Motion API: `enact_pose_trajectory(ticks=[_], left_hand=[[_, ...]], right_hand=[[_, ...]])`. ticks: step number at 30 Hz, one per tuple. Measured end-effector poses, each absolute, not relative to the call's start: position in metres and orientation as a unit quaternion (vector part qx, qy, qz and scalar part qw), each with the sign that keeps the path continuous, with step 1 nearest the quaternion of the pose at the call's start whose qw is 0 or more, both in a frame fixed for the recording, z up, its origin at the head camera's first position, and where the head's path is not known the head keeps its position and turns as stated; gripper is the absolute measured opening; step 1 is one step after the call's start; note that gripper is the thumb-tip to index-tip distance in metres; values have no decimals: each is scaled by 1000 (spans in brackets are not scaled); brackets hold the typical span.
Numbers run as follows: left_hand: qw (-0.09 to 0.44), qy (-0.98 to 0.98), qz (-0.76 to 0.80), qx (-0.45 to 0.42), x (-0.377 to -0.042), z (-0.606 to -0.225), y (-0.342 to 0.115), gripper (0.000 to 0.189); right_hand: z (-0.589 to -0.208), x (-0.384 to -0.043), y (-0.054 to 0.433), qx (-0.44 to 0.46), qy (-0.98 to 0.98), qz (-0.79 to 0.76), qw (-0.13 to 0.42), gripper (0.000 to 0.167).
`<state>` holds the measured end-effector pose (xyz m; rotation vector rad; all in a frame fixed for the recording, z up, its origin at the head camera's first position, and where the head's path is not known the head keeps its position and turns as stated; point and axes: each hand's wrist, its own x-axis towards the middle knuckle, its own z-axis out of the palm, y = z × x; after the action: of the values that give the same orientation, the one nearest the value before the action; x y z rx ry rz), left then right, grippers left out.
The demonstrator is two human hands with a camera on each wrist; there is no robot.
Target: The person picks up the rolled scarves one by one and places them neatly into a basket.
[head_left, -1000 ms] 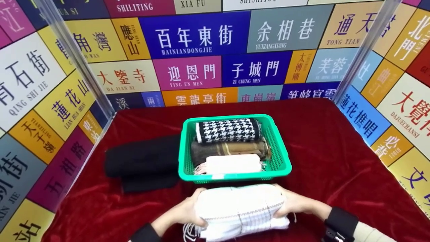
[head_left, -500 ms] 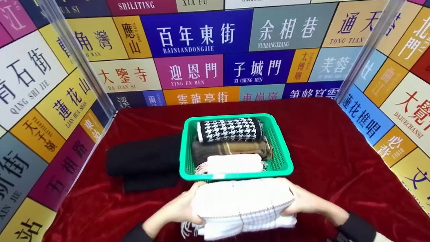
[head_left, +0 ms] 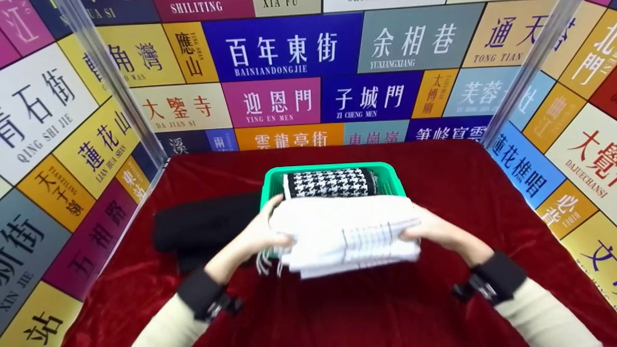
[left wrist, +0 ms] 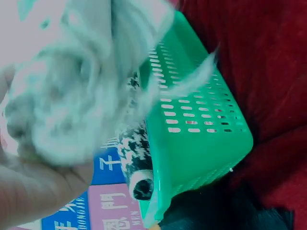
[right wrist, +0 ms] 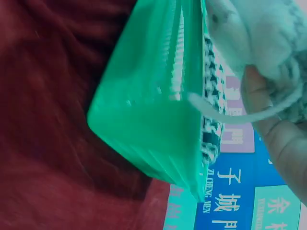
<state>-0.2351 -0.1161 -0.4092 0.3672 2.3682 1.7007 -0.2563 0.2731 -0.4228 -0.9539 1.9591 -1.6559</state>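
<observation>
A folded white scarf [head_left: 344,231] with thin dark stripes and loose fringe is held up between both hands, over the front of the green plastic basket [head_left: 270,178]. My left hand [head_left: 265,229] grips its left end, and my right hand [head_left: 431,229] grips its right end. Behind it in the basket, a rolled black-and-white houndstooth scarf [head_left: 332,182] shows. The scarf hides the front part of the basket and what lies there. In the left wrist view the held scarf [left wrist: 81,91] is blurred, its fringe hanging beside the basket wall [left wrist: 201,153].
A folded black cloth [head_left: 202,224] lies left of the basket, close against it. Dark red velvet [head_left: 337,313] covers the table. Panels with printed place names [head_left: 284,48] rise behind and along both sides, with clear corner posts [head_left: 530,67].
Both hands have lifted the white scarf up and forward from in front of the basket to over it. The brown and pale pink rolls in the basket are now hidden behind it.
</observation>
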Motion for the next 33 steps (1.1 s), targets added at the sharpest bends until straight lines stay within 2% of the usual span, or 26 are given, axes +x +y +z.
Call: enact_pose_trajectory(ticks=[3, 9, 12, 18, 23, 27, 30, 33], left_hand=[[97, 791, 598, 77, -256, -407, -110, 108], [110, 796, 593, 47, -284, -417, -102, 108], [102, 809, 576, 61, -291, -423, -100, 110], [60, 855, 493, 148, -294, -441, -102, 110], [53, 915, 355, 185, -288, -441, -105, 106], [35, 925, 286, 249, -287, -428, -102, 102], [4, 925, 235, 298, -288, -421, -94, 89], [-17, 932, 186, 312, -290, -421, -86, 79]], right_hand=[[-420, -277, 272, -314, 722, -577, 215, 44], [-428, -305, 268, -253, 758, -554, 233, 47], [-433, -312, 265, -237, 790, -528, 201, 57], [-440, -310, 258, -241, 891, -377, 75, 80], [-435, -302, 253, -277, 905, -320, 34, 98], [-422, -298, 249, -328, 912, -246, 12, 95], [-417, -300, 246, -370, 913, -172, -8, 86], [-420, -305, 244, -387, 913, -125, -8, 83]])
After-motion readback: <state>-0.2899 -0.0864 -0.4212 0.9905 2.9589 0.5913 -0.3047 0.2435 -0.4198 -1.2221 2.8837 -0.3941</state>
